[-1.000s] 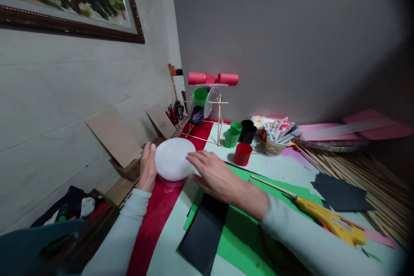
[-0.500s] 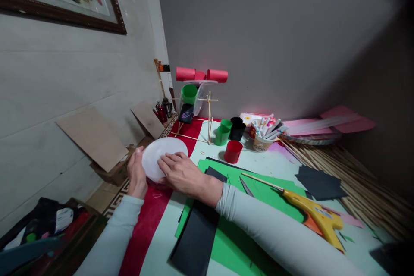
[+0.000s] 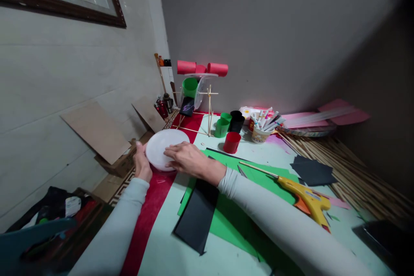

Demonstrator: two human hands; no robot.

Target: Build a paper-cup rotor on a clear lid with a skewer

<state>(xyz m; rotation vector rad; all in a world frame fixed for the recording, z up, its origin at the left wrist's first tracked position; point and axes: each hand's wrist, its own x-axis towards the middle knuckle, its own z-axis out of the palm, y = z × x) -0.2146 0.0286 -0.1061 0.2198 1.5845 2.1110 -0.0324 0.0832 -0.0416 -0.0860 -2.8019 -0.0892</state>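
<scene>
At the left edge of the desk (image 3: 168, 250), both hands hold a white round lid (image 3: 163, 148) that lies flat over a strip of red paper (image 3: 147, 220). The left hand (image 3: 142, 164) grips the lid's left rim with fingers curled around the edge; the right hand (image 3: 187, 159) rests palm-down on its right side, fingers spread flat across the top surface. Just right of the lid, a green paper sheet (image 3: 233, 224) lies on the desk with a black paper strip (image 3: 197, 215) on top of it, both partly under the right forearm. A yellow glue gun (image 3: 305, 200) lies on the green sheet's far right side. Behind the lid stand a red cup (image 3: 232, 142), a green cup (image 3: 221, 127) and a black cup (image 3: 236, 123), near a stick frame (image 3: 208, 112) that carries pink paper rolls (image 3: 202, 68). A tub of markers (image 3: 260, 131) stands right of the cups.
</scene>
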